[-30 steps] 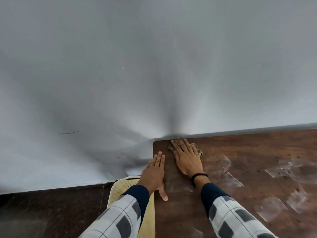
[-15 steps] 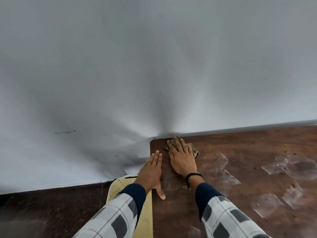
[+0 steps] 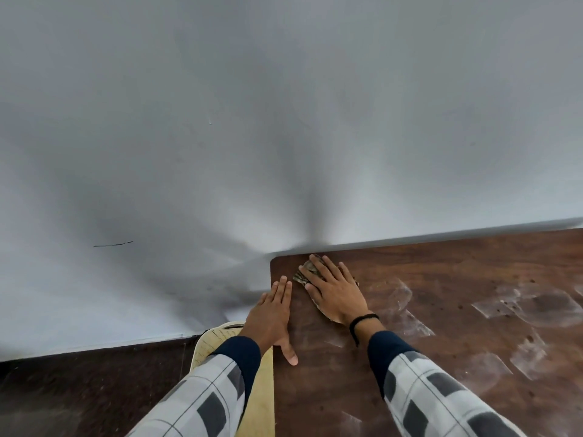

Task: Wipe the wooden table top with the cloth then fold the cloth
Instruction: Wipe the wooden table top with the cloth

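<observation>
Grey wall backs the wooden table top. Near its eleven o'clock corner the right hand presses the patterned cloth flat with straight fingers. At that hand's nine o'clock, the left hand lies flat on the table's edge, relaxed, holding nothing.

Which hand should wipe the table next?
Right. The right hand lies flat on the cloth, pressing it to the table. The left hand rests bare at the edge, touching no cloth.
</observation>
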A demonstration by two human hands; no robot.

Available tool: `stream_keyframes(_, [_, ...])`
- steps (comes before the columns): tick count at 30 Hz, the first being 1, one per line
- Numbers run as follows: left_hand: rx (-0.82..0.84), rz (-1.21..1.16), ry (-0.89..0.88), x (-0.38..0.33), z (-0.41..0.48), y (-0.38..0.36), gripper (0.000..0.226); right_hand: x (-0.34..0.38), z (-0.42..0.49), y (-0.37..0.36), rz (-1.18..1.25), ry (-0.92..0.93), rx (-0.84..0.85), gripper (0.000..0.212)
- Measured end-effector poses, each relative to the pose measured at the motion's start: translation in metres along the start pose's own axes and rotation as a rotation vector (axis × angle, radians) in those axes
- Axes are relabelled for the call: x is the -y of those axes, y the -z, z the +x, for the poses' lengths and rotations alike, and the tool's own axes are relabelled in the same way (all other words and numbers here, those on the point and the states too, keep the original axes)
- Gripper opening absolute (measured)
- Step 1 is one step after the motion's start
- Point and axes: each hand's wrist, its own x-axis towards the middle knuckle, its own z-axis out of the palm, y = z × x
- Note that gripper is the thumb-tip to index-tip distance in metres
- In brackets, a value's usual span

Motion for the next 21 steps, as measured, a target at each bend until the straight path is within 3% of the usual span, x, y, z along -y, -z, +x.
stream_keyframes(6, [-0.064, 0.030, 0.025, 0.002, -0.006, -0.004, 0.162, 0.025, -0.005, -0.011, 0.056, -0.190, -0.068, 0.053])
stream_keyframes(10, [-0.156, 0.043, 0.118, 0.000, -0.019, -0.019, 0.156, 0.027, -0.009, -0.015, 0.018, -0.144, -0.042, 0.054])
stream_keyframes(15, [-0.213, -0.045, 0.196, -0.001, -0.037, -0.040, 0.133, 0.019, 0.016, -0.004, -0.020, 0.043, 0.017, 0.053])
stream_keyframes(19, [-0.188, 0.008, 0.171, 0.000, -0.038, -0.038, 0.129, 0.036, 0.038, 0.000, 0.028, -0.097, -0.052, 0.051])
stream_keyframes(21, [-0.163, 0.063, 0.147, 0.001, -0.038, -0.036, 0.126, 0.047, 0.026, -0.012, 0.009, -0.075, -0.076, 0.052])
